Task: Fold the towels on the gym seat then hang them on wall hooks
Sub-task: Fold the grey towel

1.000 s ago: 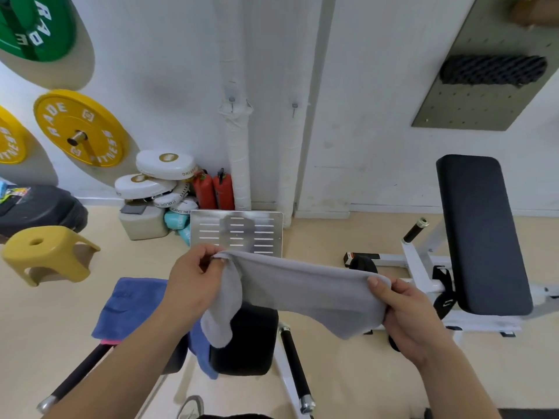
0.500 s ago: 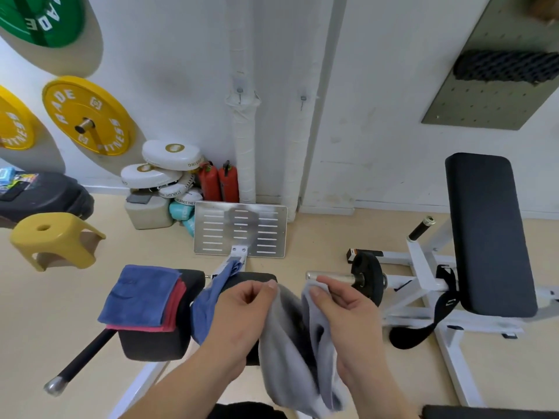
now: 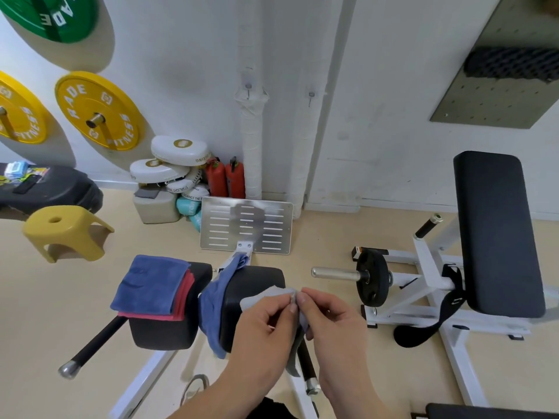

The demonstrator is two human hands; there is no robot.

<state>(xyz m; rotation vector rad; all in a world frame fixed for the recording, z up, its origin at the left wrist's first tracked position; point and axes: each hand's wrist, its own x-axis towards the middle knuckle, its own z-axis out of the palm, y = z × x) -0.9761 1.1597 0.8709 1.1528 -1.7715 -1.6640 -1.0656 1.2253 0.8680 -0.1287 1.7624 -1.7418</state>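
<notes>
The grey towel (image 3: pixel 260 298) is up off the gym seat (image 3: pixel 257 279), gathered between both hands just above the seat's right-hand pad. The left hand (image 3: pixel 266 328) and the right hand (image 3: pixel 332 325) meet thumb to thumb, each pinching a corner or edge of the cloth, so that the towel is doubled and its slack hangs down between the wrists, mostly hidden. This looks like a fold in progress, with corners being matched. The cloth is thin, soft and light; it will sag and twist wherever it is not held, so it is best taken at the corners or along a folded edge, with the layers pinched together so they do not slide apart. On the left pad a folded blue towel (image 3: pixel 151 285) lies on top of a folded red towel (image 3: pixel 186 294), apparently done. A loose blue towel (image 3: pixel 216 300) is draped down the gap between the two pads, not yet folded. The wall hooks (image 3: pixel 248 87) are bare, well apart from the seat on the white wall ahead, so hanging seems some way off.
</notes>
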